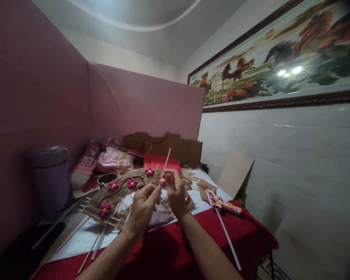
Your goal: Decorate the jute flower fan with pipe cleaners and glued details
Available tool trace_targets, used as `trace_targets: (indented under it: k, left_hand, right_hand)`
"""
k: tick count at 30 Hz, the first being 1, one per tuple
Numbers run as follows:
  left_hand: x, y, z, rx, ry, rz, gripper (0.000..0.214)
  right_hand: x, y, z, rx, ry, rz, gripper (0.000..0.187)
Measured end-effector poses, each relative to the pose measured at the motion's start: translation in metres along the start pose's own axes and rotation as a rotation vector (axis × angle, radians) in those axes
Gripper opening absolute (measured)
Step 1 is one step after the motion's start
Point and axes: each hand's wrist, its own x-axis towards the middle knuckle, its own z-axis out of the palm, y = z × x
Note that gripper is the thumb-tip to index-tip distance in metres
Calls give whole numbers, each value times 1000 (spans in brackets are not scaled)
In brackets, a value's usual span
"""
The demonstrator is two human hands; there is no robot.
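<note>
- Fingers (155, 193) of the left hand (142, 207) and the right hand (175, 192) are closed in a pinch on the lower end of a thin stick (166, 160).
- It stands nearly upright, leaning slightly right, just above the woven mat (119, 190) on the counter (251, 229).
- It looks light and stiff, likely to snap if bent, and smooth enough to twist in the grip.
- A low hold near the mat seems safest, since the free top would flex.
- A glue gun (221, 203) lies to the right, apart from the hands.
</note>
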Motion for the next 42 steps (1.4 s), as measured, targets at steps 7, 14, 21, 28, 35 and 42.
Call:
trace_targets:
  k: [7,14,21,28,35,42]
  left_hand:
    - [5,0,-4,-230,-203,-149,25]
    - [4,0,-8,-508,-348,-335,21]
    - [6,0,-4,-499,-288,-278,27]
    - [7,-4,-4,-451,-249,-250,27]
    - [10,-6,-6,-444,-82,-269,28]
    - [12,0,-11,-404,-2,-146,32]
  right_hand:
    - [4,-3,-4,509,-309,377,35]
    - [3,-13,-10,667,-440,470,36]
    - [4,-8,-11,675,-407,504,37]
    - [1,-14,-9,612,-400,481,35]
    - [5,-7,-6,769,-187,434,29]
    - [6,2,-6,539,15,340,31]
